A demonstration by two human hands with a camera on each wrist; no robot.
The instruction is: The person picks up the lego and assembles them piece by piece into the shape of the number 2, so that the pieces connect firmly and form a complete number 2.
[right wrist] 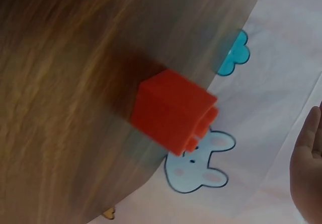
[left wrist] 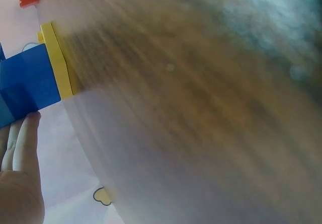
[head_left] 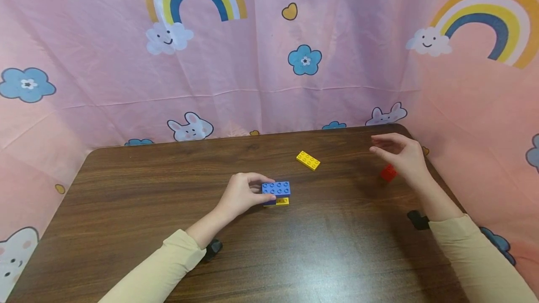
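Note:
My left hand (head_left: 239, 196) grips a stack of toy building bricks by its blue brick (head_left: 276, 188), thumb in front and fingers behind. At the stack's bottom is a thin yellow brick (head_left: 284, 201), with a smaller blue part between them. In the left wrist view, the yellow brick (left wrist: 58, 60) rests against the table and the fingers touch the blue side. My right hand (head_left: 406, 159) hovers over the table's right side, thumb and fingers apart, holding nothing. Beneath it stands a red brick (head_left: 388, 173), studs up; in the right wrist view the red brick (right wrist: 168, 110) is apart from the hand.
Another thin yellow brick (head_left: 308, 160) lies beyond the stack, studs up. Dark wrist straps (head_left: 418, 220) show by both sleeves. A pink printed curtain (head_left: 269, 55) encloses the back and sides of the brown wooden table (head_left: 311, 247).

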